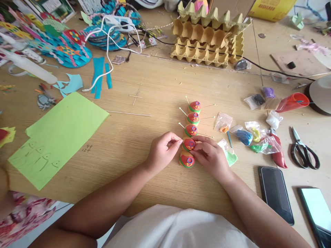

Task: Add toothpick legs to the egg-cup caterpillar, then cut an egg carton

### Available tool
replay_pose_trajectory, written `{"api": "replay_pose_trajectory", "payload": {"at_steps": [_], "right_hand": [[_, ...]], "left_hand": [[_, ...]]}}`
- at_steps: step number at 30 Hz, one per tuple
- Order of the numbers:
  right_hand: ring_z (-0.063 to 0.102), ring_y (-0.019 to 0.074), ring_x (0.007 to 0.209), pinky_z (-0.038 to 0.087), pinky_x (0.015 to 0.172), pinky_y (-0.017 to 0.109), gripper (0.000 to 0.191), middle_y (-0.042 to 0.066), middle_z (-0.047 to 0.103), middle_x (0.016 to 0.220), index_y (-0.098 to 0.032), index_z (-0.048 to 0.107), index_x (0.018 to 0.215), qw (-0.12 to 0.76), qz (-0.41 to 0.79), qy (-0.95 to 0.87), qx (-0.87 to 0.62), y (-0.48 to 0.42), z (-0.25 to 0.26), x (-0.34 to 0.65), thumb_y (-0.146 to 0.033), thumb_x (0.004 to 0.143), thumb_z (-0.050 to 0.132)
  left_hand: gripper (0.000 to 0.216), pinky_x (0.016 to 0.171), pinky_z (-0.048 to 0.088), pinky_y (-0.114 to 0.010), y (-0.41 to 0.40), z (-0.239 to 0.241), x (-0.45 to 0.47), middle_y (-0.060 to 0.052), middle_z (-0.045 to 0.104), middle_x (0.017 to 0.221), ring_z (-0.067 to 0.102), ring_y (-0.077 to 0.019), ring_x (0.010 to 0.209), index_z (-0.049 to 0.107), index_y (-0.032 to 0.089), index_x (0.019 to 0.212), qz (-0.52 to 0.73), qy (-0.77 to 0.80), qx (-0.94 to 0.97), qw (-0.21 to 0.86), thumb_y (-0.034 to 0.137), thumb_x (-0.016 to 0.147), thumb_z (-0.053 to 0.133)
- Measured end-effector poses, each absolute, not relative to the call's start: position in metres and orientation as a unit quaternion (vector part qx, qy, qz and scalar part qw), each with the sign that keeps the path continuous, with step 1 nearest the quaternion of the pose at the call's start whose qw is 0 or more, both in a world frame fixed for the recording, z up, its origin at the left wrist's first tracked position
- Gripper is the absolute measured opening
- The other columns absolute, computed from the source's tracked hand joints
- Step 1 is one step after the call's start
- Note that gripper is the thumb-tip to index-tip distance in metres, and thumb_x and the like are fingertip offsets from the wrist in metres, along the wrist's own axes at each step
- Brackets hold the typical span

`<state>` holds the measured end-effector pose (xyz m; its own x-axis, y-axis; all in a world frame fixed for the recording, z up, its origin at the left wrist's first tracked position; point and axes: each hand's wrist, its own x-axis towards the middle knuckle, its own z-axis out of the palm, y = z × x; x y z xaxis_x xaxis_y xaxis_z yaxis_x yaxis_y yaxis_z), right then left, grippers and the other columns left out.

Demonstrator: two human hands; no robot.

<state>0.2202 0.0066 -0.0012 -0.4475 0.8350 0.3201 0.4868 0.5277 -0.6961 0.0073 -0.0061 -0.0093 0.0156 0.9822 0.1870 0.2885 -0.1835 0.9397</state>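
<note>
A row of red clay heads [191,130] with blue, yellow and green details runs down the table in front of me, seated on tan egg-carton cups. Thin sticks with pale tips [183,111] stick out from both sides of the farther heads. Beside the second-nearest head [188,144], my left hand [162,151] pinches a small toothpick [178,139] at its left side. My right hand [212,156] grips the same head from the right, fingers closed against it. The nearest head [187,161] has no sticks showing.
Clay packets [243,136], scissors [305,151] and two phones [276,194] lie to the right. Egg cartons [201,38] stand at the back. Green paper [62,137], a thin skewer [129,113] and crossed toothpicks [136,96] lie left. A person's patterned clothing [23,217] shows lower left.
</note>
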Motion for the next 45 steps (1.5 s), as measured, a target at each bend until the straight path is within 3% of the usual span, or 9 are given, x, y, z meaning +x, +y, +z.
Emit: {"api": "replay_pose_trajectory", "payload": {"at_steps": [19,45], "right_hand": [[0.069,0.0211,0.108,0.058,0.093,0.04,0.007,0.006,0.07,0.122,-0.026,0.064,0.089,0.32,0.278,-0.802,-0.422,0.005,-0.0018,0.2202,-0.022,0.092,0.068],[0.069,0.0224,0.108,0.059,0.092,0.041,0.005,0.006,0.071,0.12,-0.026,0.067,0.089,0.316,0.281,-0.799,-0.428,0.0053,-0.0004,0.2196,-0.023,0.092,0.068]], "left_hand": [[0.007,0.075,0.054,-0.026,-0.0064,-0.0066,0.0076,-0.003,0.074,0.087,0.069,-0.0142,0.079,0.065,0.02,0.088,0.439,0.512,0.685,0.276,0.017,0.094,0.061],[0.01,0.076,0.053,-0.027,-0.0073,-0.0063,0.0095,-0.003,0.076,0.088,0.07,-0.015,0.08,0.065,0.021,0.087,0.426,0.518,0.69,0.273,0.02,0.095,0.059]]}}
